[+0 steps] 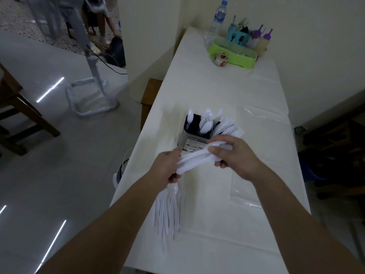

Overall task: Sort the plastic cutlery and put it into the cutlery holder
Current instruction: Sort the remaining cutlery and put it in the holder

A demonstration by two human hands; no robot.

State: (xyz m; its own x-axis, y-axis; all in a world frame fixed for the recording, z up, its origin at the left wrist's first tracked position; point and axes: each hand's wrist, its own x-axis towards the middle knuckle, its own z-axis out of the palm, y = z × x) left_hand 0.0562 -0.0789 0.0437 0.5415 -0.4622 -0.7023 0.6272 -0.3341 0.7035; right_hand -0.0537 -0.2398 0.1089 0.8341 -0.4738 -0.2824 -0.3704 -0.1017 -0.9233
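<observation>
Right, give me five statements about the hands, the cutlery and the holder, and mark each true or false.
1. Both hands grip white cutlery. True: the left hand and the right hand hold one bundle between them.
2. The holder is empty. False: spoons and forks stand in it.
3. The holder lies on its side. False: it stands upright on the table.
4. A water bottle stands at the table's far end. True.
5. The green tray sits beside the holder. False: it is at the far end, well apart.
</observation>
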